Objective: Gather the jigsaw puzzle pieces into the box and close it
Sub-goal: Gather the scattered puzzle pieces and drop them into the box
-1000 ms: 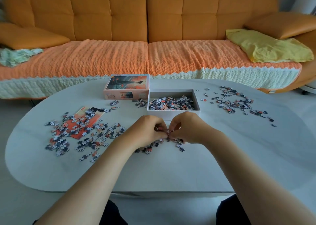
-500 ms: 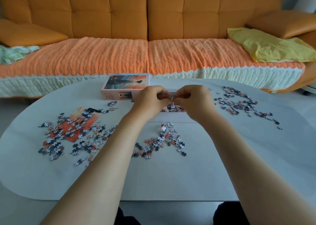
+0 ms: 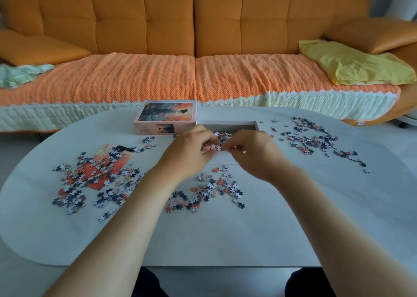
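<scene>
The open white box (image 3: 228,123) stands mid-table with puzzle pieces inside; my hands hide most of it. My left hand (image 3: 191,149) and my right hand (image 3: 252,153) meet over its near wall, fingers curled, pinching a small clump of puzzle pieces (image 3: 212,147) between them. The box lid (image 3: 165,116), printed with an orange picture, lies just left of the box. Loose pieces lie in three patches: a left pile (image 3: 97,177), a centre pile (image 3: 207,192) below my hands, and a right pile (image 3: 316,139).
An orange picture card (image 3: 112,153) lies under the left pile. The pale oval table (image 3: 225,233) has bare surface in front. An orange sofa (image 3: 194,26) with a yellow cloth (image 3: 352,63) stands behind the table.
My hands scooped pieces from the centre pile and carried them up and away to the box. Since half a second ago they have sunk slightly over its near wall.
</scene>
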The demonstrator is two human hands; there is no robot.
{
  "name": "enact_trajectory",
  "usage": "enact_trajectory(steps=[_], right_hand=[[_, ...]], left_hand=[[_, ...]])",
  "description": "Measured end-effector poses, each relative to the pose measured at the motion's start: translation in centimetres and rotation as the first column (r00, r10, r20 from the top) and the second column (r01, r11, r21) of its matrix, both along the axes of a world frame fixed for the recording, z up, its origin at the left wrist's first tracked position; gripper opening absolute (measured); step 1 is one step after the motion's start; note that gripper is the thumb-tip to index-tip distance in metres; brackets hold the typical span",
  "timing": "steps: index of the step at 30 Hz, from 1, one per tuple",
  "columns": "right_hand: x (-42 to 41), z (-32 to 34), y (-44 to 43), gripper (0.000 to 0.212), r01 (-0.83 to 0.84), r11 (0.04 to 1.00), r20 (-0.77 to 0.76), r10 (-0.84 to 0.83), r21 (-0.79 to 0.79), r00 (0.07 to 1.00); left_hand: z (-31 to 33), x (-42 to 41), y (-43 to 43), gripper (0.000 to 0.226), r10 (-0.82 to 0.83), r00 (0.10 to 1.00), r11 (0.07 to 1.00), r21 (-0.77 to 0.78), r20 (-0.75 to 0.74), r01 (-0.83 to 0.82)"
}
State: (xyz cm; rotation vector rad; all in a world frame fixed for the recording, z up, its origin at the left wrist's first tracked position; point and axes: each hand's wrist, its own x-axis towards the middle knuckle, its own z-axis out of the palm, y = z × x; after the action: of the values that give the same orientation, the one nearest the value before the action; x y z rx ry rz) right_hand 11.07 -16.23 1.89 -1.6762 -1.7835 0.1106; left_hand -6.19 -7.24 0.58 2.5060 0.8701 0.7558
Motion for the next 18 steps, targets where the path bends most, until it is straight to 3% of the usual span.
enact_trajectory(steps=[4,9,11,14,18], right_hand=[[-1.0,-1.3,-0.8,0.022,-0.041,0.973,0.145,0.075,-0.227,0.987],[-2.1,-2.6,-1.2,0.043,-0.044,0.917,0.251,0.154,-0.397,0.956],[-2.2,-2.8,-1.5,0.048,-0.068,0.904,0.251,0.189,-0.422,0.949],[-2.1,-2.6,-2.2,0.044,-0.093,0.898,0.203,0.197,-0.43,0.959],[-1.2,-1.8,-3.3,0.038,-0.07,0.911,0.014,0.083,-0.407,0.996]], left_hand=[[0.2,-2.1,-1.7,0.023,-0.04,0.982,0.994,-0.106,-0.183,0.021],[-1.0,-3.9,-2.5,0.082,-0.065,0.868,0.983,-0.181,-0.492,-0.03],[-1.6,-3.9,-2.7,0.079,-0.069,0.874,0.984,-0.175,-0.48,-0.018],[-2.0,-3.5,-3.3,0.055,-0.092,0.919,0.975,-0.223,-0.384,0.004],[-1.7,-3.2,-3.8,0.048,-0.116,0.935,0.969,-0.246,-0.336,0.032]])
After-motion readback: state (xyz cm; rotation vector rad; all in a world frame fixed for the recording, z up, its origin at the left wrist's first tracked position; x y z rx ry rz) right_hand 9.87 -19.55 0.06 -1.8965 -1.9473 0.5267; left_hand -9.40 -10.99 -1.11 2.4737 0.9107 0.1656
